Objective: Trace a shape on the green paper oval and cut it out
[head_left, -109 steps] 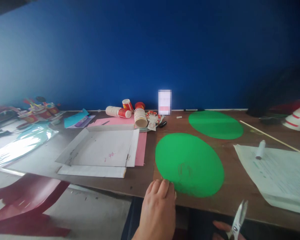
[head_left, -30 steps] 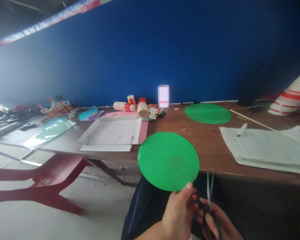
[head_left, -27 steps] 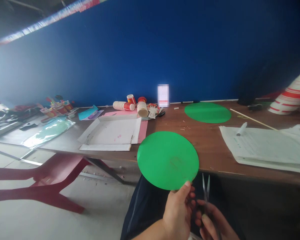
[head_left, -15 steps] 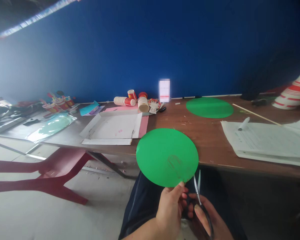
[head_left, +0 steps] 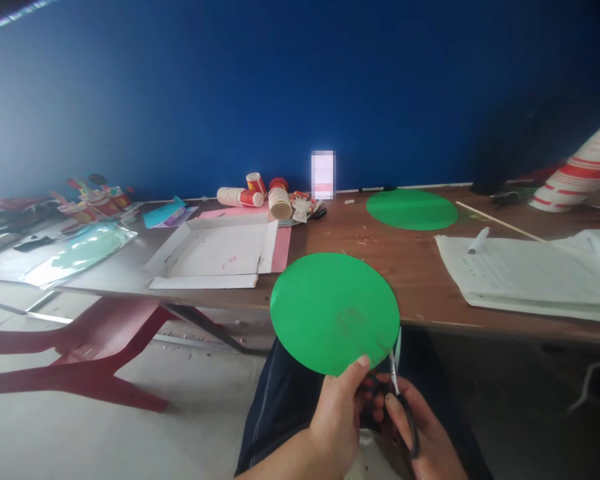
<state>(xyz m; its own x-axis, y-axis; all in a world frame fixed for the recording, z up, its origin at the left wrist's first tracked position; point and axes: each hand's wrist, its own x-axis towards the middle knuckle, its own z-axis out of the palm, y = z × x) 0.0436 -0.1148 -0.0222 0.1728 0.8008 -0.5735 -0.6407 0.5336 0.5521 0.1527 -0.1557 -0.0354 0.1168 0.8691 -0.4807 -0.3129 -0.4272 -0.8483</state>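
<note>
My left hand (head_left: 337, 407) pinches the near edge of a green paper circle (head_left: 325, 307), thumb on top and fingers beneath. Faint dark marks show on the circle, which is held over my lap and in front of the table's edge. In my right hand (head_left: 420, 420) is a pair of scissors (head_left: 395, 370) with dark handles, its blades pointing away from me. The blades are at the circle's lower right edge, one passing behind the paper. A second green circle (head_left: 413, 210) lies flat toward the back of the table.
A white box lid (head_left: 215, 247) sits on pink paper left of centre. Several paper cups (head_left: 280, 203) lie behind it. On the right are white papers (head_left: 520, 273) with a marker (head_left: 479, 241), a thin stick (head_left: 500, 222) and stacked cups (head_left: 575, 177). A red plastic chair (head_left: 105, 340) stands at lower left.
The scissors have moved up to the green circle's edge, and one blade is now behind it. The circle has shifted slightly toward the right. The camera view has turned a little.
</note>
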